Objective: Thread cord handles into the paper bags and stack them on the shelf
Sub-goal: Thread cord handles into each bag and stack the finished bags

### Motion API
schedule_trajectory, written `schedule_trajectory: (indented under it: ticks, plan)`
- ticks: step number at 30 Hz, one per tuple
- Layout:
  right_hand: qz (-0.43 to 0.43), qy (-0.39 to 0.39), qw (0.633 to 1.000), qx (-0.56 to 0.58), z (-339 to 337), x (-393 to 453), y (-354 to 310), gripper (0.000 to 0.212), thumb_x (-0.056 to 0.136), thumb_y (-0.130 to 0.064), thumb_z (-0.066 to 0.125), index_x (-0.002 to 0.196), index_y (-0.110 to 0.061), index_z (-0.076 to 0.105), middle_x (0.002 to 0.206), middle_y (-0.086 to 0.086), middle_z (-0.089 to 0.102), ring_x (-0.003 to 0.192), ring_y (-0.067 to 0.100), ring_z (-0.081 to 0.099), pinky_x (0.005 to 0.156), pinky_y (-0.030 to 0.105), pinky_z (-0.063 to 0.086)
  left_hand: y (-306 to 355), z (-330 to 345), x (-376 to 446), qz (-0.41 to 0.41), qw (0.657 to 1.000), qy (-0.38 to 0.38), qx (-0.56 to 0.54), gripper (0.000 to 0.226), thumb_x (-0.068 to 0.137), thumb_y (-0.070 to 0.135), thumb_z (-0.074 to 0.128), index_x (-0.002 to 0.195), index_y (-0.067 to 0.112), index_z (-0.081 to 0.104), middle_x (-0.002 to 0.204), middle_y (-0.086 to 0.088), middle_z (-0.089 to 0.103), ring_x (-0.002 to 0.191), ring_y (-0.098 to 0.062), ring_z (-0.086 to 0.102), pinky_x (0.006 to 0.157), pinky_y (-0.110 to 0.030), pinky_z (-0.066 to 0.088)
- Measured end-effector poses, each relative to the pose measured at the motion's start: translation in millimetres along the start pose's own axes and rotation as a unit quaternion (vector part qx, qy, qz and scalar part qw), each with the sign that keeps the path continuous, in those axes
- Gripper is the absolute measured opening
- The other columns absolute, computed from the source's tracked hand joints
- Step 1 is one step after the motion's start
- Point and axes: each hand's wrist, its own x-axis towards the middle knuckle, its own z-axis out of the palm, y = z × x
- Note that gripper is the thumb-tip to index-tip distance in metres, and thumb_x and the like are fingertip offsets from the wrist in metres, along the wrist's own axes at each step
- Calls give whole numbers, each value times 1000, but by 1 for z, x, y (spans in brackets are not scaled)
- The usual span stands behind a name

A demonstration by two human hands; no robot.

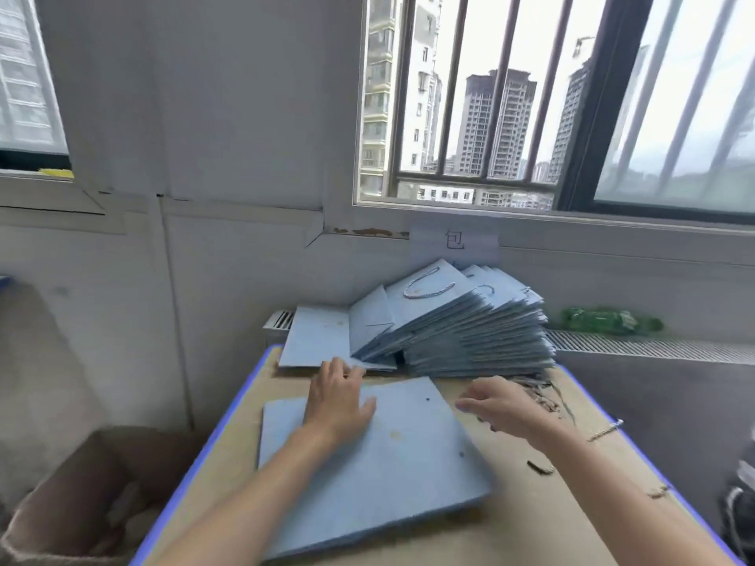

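A flat blue paper bag (380, 455) lies on the table (531, 520), just nearer the person than the leaning stack of finished bags (457, 324). The left hand (339, 398) presses on it with fingers spread, gripping nothing. The right hand (496, 402) hovers beside the bag's right edge, near the loose cords (539, 396); whether it pinches one is unclear. Best keep the bag pinned flat and its punched holes uncovered while feeding the cord tip through.
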Motion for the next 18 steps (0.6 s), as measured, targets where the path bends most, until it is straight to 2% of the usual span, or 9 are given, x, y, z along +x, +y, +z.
schedule_trajectory:
  ticks: [2,4,5,7,9,11,14,16,18]
  plan:
    - [11,63,994,-91,1,-7,15,19,87,-23,55,70,-15,59,77,8,57,83,26,54,57,24,32,31,8,-12,31,999,-27,-22,51,91,52,43,131,19,45,129,-5,39,123,-23,32,101,-32,27]
    - [41,117,984,-127,2,-9,33,13,87,-23,52,91,-19,63,103,8,53,106,25,47,76,26,38,54,13,-23,61,995,-68,-34,67,85,66,32,134,21,43,132,-3,36,126,-22,28,102,-33,24]
    - [66,130,979,-144,3,-9,43,22,87,-24,51,106,-19,61,115,7,48,116,25,42,88,30,37,63,16,-28,76,992,-95,-27,75,80,72,26,134,23,42,133,-3,34,127,-23,27,102,-35,23]
    - [83,115,976,-164,12,-6,61,29,87,-24,48,113,-16,58,123,8,46,122,28,39,97,35,37,73,20,-35,99,986,-134,1,75,81,75,29,134,24,40,135,-5,31,127,-26,24,103,-39,21]
    - [55,104,979,-169,25,-3,71,26,88,-21,48,108,-13,62,119,8,51,118,29,43,95,34,38,75,22,-38,102,983,-151,2,71,84,73,36,135,24,38,138,-7,29,127,-27,21,104,-41,20]
    - [-7,131,982,-137,36,-1,74,24,88,-12,51,106,-12,67,113,6,56,113,28,46,92,30,38,71,18,-37,106,980,-166,-7,71,84,72,39,137,25,37,139,-6,28,128,-26,20,105,-41,18]
    - [-97,156,981,-61,44,2,63,15,82,-4,60,90,-10,71,89,-4,56,97,26,53,83,28,38,59,12,-34,126,973,-193,-29,70,84,69,44,140,28,35,144,-3,26,133,-22,17,108,-39,15]
    - [-135,137,981,-31,47,3,54,13,80,-4,66,80,-16,67,78,-12,52,87,20,52,76,27,37,46,6,-32,139,965,-219,-49,68,86,65,47,144,31,32,149,1,22,138,-18,12,112,-39,12]
    - [-155,116,981,-2,52,6,45,21,78,-4,68,76,-23,60,73,-16,53,81,18,53,72,29,41,30,1,-32,146,953,-252,-80,65,88,58,51,145,34,30,154,6,19,141,-13,8,116,-39,10]
